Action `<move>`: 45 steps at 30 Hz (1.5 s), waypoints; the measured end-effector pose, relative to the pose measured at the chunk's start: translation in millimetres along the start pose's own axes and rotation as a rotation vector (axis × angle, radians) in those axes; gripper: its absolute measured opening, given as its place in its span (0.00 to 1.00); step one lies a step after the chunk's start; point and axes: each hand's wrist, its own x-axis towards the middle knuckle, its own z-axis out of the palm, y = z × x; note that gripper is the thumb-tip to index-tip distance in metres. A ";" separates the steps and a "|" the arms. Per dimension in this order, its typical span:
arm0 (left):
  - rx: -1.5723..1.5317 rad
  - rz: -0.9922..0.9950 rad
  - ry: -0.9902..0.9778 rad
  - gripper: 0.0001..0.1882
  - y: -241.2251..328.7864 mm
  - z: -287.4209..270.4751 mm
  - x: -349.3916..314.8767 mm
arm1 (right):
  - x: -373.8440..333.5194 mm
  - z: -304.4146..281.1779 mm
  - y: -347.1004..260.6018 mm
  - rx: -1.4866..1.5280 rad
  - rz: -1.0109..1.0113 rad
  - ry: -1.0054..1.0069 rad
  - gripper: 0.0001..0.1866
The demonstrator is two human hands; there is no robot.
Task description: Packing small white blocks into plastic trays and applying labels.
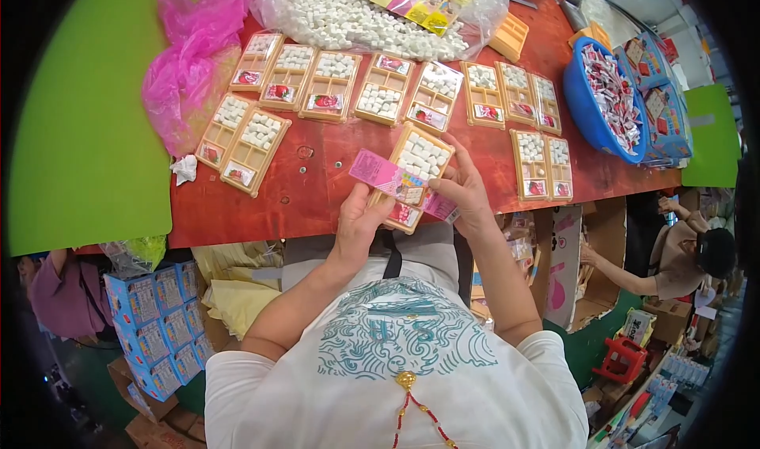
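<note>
Just above the table's near edge I hold a tan compartment tray (424, 159), tilted, with small white cubes in its upper part and a strawberry-printed sachet at its lower end. A pink printed card strip (372, 169) lies across the tray's middle, its ends sticking out on both sides; whether it passes underneath is hidden. My left hand (358, 221) grips the tray's lower left side, thumb near the strip. My right hand (469, 192) grips the right side, with its thumb on the strip and its other fingers partly hidden behind the tray.
Several filled trays (378, 100) stand in rows on the red table (317, 199). Behind them lies a clear bag of white cubes (348, 21) with yellow cards on top. A blue basin (582, 104) of sachets stands right, pink plastic (178, 93) left. Another person (673, 259) works at right.
</note>
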 end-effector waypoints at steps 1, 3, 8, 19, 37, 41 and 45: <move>-0.012 0.009 0.041 0.19 -1.6 -0.5 0.9 | 0.1 3.2 3.3 -0.019 -0.026 -0.006 0.45; -0.023 0.015 0.080 0.14 -2.6 -1.1 1.4 | -1.2 6.0 4.5 -0.071 -0.044 -0.031 0.45; -0.084 0.063 0.174 0.14 -4.3 -3.7 0.4 | -4.4 8.6 0.0 -0.123 -0.091 -0.038 0.49; -0.042 0.136 0.157 0.15 -4.9 -1.8 -3.4 | -7.7 1.4 -10.3 -0.355 0.091 -0.159 0.41; -0.274 -0.002 0.079 0.14 6.6 -9.6 -0.7 | -8.2 -1.1 10.5 -0.151 0.101 -0.183 0.25; -0.472 -0.179 0.049 0.15 11.6 -10.3 0.8 | -8.6 -3.6 9.0 -0.211 0.124 -0.225 0.25; -0.617 -0.272 -0.017 0.17 4.8 -11.1 -0.1 | -9.1 -10.0 14.6 -0.065 0.107 -0.308 0.27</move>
